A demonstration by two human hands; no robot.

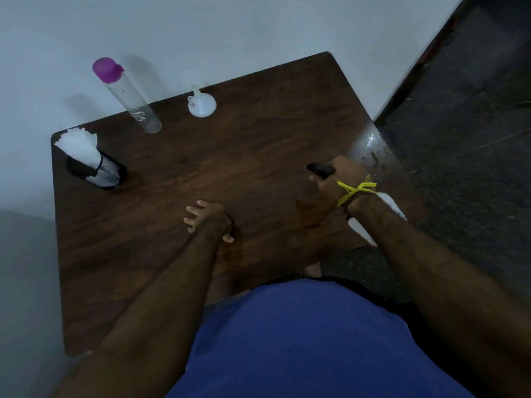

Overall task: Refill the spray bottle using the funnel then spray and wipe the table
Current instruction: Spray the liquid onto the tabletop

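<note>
while gripped, spray bottle [382, 214] under right hand [342, 175]

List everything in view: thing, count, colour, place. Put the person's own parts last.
table: one, dark brown wood, against the wall
water bottle: one, clear with purple cap, far left
funnel: one, white, upside down at far edge
mesh holder: one, black, left edge
paper napkins: a bunch, white, in the holder
spray bottle: one, black head, white body, right side, in the right hand
wrist thread: one, yellow, right wrist
left hand: resting on table, near middle
right hand: gripping the sprayer
</note>
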